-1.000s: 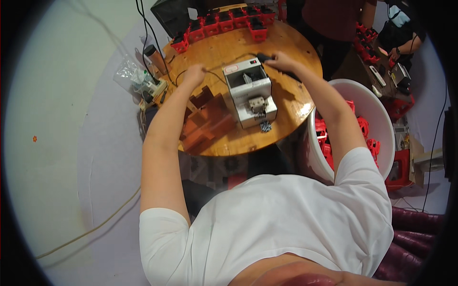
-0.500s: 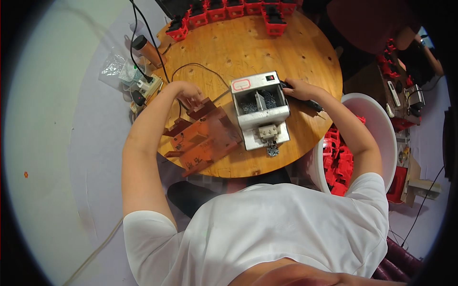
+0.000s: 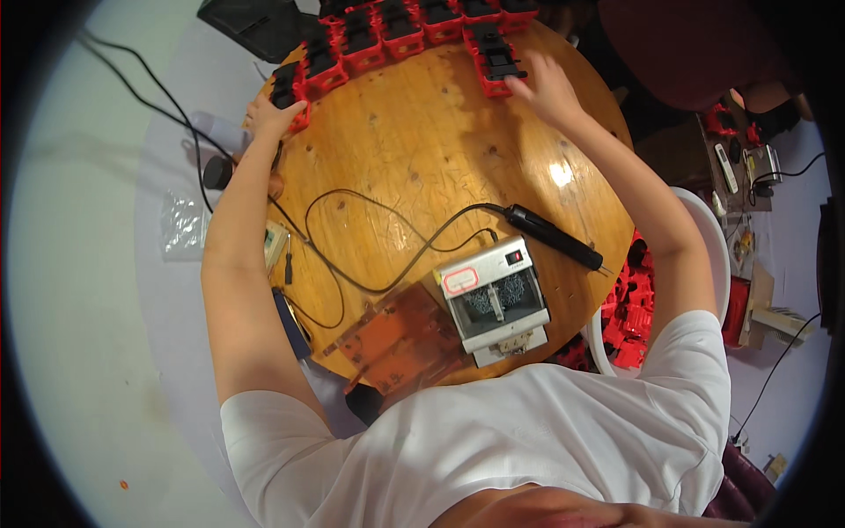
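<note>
At the table's far left, my left hand [image 3: 271, 119] reaches to the near end of a red-and-black plastic part [image 3: 287, 86], its thumb and fingers to either side of it. My right hand [image 3: 547, 88] is at the far right, fingers spread, with the thumb against a similar red-and-black part [image 3: 493, 60] that stands out from the row. A black electric screwdriver [image 3: 554, 238] lies on the table behind a silver screw feeder [image 3: 495, 299] with loose screws inside. Left of the feeder sits an orange-brown fixture [image 3: 396, 339], blurred.
Several more red-and-black parts [image 3: 400, 26] line the far edge of the round wooden table [image 3: 396, 150]. Cables cross its left half. A white tub [image 3: 715, 255] of red parts stands at the right. A capped bottle [image 3: 217, 172] is partly behind my left forearm.
Both hands have moved to the far edge, the left from the fixture and the right from the screwdriver. The screwdriver now lies free. The whole view has shifted forward.
</note>
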Demonstrator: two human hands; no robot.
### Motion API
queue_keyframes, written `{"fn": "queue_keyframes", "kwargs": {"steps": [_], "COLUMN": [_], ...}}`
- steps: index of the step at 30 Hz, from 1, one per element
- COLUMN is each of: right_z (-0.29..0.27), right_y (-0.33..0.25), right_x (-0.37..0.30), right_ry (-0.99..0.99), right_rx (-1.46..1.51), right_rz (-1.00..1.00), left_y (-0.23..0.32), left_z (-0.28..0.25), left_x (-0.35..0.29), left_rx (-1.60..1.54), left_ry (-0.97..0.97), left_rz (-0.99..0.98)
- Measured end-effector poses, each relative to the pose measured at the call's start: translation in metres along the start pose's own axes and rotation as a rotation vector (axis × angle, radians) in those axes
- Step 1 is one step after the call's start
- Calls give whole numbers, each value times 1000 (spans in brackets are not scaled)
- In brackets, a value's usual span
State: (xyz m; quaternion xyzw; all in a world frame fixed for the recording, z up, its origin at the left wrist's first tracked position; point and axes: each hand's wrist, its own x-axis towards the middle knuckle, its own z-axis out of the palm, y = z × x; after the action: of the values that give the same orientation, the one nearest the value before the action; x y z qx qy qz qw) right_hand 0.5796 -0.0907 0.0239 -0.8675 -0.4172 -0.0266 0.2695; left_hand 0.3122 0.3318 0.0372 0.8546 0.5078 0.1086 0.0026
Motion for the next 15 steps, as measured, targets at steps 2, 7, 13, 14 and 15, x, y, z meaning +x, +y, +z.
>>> {"fn": "queue_keyframes", "kwargs": {"steps": [2,7,13,14,15], "right_z": [24,77,65,63,72], "right_y": [5,19,-7,-19,-32], "right_x": [36,72,18,0,-15], "right_ry": [159,-21,-168,-193,-186], "right_rx": [-22,420,560,611,591], "right_rz": [89,340,319,298,301], "left_y": [1,-42,-11,3,15], "left_z": [13,48,32,19,13], "left_x": [16,46,-60,-91,-124], "left_rx": [41,-93,-257,-170,-93], "left_ry": [-82,-315,-227,-215,-187], "left_rz": [-26,111,69,153,224]}}
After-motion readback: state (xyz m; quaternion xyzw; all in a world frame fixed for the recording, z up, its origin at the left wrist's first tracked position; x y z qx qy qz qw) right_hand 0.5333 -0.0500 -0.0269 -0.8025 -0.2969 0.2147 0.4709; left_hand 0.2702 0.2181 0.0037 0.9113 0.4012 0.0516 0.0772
